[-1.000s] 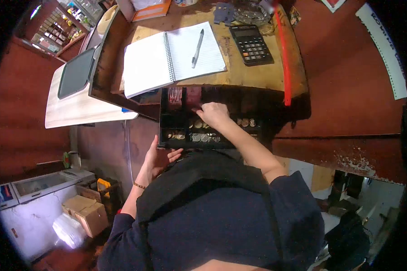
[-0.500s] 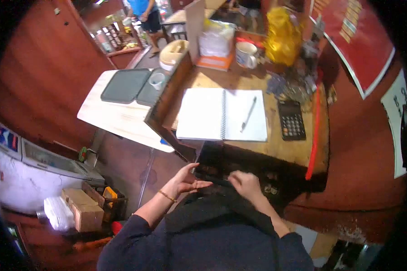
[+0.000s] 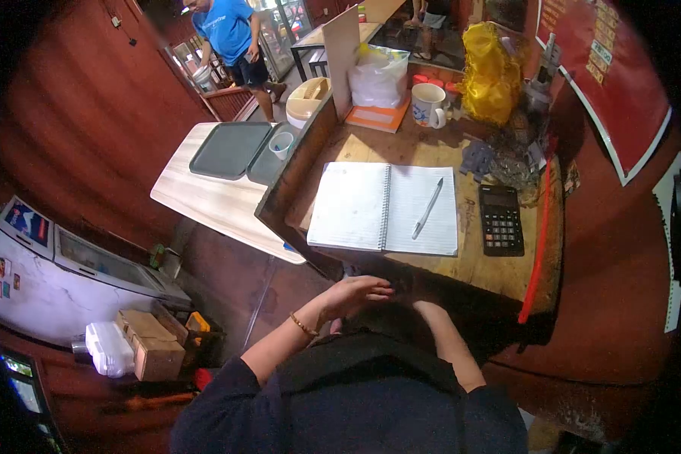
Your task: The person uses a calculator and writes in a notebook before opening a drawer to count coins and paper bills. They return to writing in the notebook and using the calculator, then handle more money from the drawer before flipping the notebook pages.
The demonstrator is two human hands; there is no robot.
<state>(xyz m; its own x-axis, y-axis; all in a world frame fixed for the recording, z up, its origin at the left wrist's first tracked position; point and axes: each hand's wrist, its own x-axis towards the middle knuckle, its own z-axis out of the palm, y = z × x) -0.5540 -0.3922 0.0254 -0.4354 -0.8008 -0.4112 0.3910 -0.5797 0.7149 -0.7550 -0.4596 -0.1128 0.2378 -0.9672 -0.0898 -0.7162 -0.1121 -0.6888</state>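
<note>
My left hand [image 3: 356,293], with a beaded bracelet on its wrist, is held in front of the desk's near edge. Its fingers stretch to the right, and nothing shows in them. My right hand [image 3: 429,309] reaches into the dark space below the desk's front edge; its fingers are hidden. On the wooden desk [image 3: 473,268] above both hands lies an open spiral notebook [image 3: 348,208], with a pen [image 3: 429,209] resting on its right page. A black calculator [image 3: 501,221] lies right of the notebook.
Behind the notebook stand a mug [image 3: 428,104], a white plastic bag [image 3: 378,79] and a yellow bag [image 3: 488,76]. Grey trays [image 3: 227,150] and a plastic cup [image 3: 281,144] sit on the side table. A person in a blue shirt [image 3: 231,34] is at the back. Boxes [image 3: 150,344] stand left.
My left hand has turned from palm showing to fingers pointing right. My right hand has gone deeper into the dark space. The person at the back now shows more fully.
</note>
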